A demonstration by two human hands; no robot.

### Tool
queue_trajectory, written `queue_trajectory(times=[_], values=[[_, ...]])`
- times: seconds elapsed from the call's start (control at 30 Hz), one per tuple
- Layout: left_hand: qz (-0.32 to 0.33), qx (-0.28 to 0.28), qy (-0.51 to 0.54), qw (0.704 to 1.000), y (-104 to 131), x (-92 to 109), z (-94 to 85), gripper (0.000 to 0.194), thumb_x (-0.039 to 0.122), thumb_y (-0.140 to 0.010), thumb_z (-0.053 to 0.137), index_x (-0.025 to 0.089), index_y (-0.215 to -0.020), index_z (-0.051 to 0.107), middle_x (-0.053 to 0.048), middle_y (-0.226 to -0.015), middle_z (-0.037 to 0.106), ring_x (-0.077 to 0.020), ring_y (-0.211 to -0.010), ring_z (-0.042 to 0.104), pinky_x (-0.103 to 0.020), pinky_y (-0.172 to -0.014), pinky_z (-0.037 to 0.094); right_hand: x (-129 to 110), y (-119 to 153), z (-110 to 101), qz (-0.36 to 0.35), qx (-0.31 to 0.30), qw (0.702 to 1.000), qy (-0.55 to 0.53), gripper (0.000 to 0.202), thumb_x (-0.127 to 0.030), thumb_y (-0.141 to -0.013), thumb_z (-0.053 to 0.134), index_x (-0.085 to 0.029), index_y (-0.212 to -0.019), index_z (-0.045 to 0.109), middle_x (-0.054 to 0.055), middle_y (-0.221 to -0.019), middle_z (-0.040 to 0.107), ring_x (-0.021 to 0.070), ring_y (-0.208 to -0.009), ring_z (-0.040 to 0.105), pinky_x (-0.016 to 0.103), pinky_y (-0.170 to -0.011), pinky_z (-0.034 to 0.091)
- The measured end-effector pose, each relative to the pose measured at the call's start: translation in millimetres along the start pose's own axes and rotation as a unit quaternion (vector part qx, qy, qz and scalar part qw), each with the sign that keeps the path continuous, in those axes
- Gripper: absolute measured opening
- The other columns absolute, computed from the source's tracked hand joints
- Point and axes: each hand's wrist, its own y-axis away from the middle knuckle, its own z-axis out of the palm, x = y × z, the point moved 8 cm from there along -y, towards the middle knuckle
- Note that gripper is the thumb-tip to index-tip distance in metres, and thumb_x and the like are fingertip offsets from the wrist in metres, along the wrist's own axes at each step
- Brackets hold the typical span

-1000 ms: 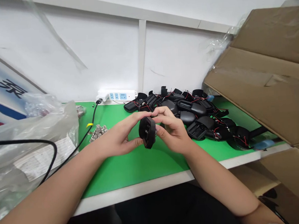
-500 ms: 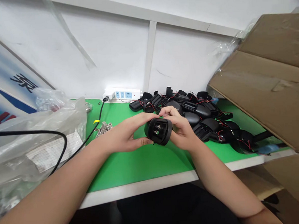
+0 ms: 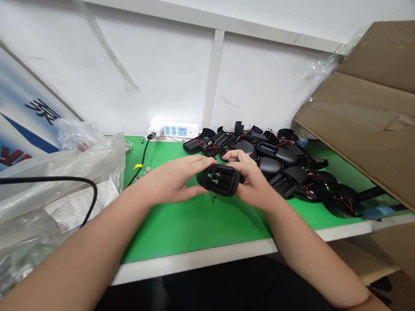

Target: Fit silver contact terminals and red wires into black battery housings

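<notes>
Between my two hands, above the green table mat, is a black plastic housing [image 3: 226, 181] with an open slotted compartment facing me and small metal contacts inside. My left hand [image 3: 177, 180] grips its left end, thumb below and fingers along the top. My right hand [image 3: 249, 176] holds the other end, its fingers curled behind the part and partly hidden. A short dark bit hangs under the housing; I cannot make out what it is. Behind my left wrist lies a small heap of metal pieces [image 3: 148, 170], mostly covered by the arm.
Similar black housings [image 3: 281, 153] with red wires are piled at the back right. A white power strip [image 3: 178, 129] with a plugged black cable [image 3: 143, 158] stands by the wall. Clear plastic bags [image 3: 102, 157] lie at left; a large cardboard box [image 3: 375, 89] leans in at right.
The housing has turned in my hands, so its slotted compartment shows longer and more from the side. The view has shifted slightly; both hands keep their hold.
</notes>
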Motion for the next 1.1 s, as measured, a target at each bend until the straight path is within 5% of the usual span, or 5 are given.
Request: queue_trajectory(times=[0.37,0.5,0.73,0.97,1.1], values=[[0.029,0.061,0.037,0.997,-1.5,14.1,4.5,0.068,0.039,-0.095,0.073,0.019,-0.152,0.043,-0.018,-0.140,0.062,-0.0298,-0.126,0.064,-0.042,-0.106,0.056,-3.9,-1.6,6.2,-0.013,-0.006,0.995,-0.102,0.022,-0.043,-0.104,0.061,-0.024,-0.099,0.071,0.009,-0.113,0.065,0.0249,-0.110,0.061,0.049,-0.101,0.049],[0.026,0.054,0.034,0.998,-3.6,13.1,9.4,0.053,0.038,-0.096,0.071,0.018,-0.139,0.048,-0.015,-0.126,0.063,-0.0274,-0.114,0.065,-0.040,-0.096,0.058,-7.3,-0.4,7.4,-0.020,0.007,0.997,-0.076,0.025,-0.045,-0.105,0.058,-0.024,-0.100,0.071,0.008,-0.105,0.068,0.0236,-0.102,0.061,0.046,-0.095,0.048],[0.030,0.026,0.075,0.996,-5.5,10.8,7.9,0.042,0.029,-0.096,0.069,0.018,-0.133,0.052,-0.014,-0.125,0.064,-0.0259,-0.114,0.065,-0.039,-0.098,0.058,-18.4,1.0,2.6,-0.040,0.013,0.999,-0.012,0.020,-0.037,-0.104,0.059,-0.024,-0.094,0.069,0.005,-0.099,0.071,0.0214,-0.095,0.060,0.044,-0.090,0.042],[-0.009,0.006,0.104,0.995,-1.8,13.5,12.5,0.062,0.028,-0.097,0.067,0.023,-0.153,0.041,-0.015,-0.144,0.061,-0.0276,-0.131,0.063,-0.041,-0.109,0.055,-20.0,2.4,5.9,-0.024,-0.018,0.999,-0.015,0.014,-0.030,-0.104,0.056,-0.023,-0.094,0.065,0.003,-0.098,0.067,0.0205,-0.096,0.058,0.042,-0.091,0.040],[-0.022,0.028,0.088,0.995,-3.6,11.1,19.6,0.067,0.030,-0.089,0.074,0.021,-0.149,0.044,-0.015,-0.139,0.062,-0.0291,-0.126,0.064,-0.042,-0.107,0.055,-15.8,3.1,13.9,0.014,-0.040,0.999,-0.009,0.018,-0.030,-0.103,0.058,-0.023,-0.086,0.061,0.001,-0.088,0.063,0.0195,-0.089,0.055,0.040,-0.085,0.039]])
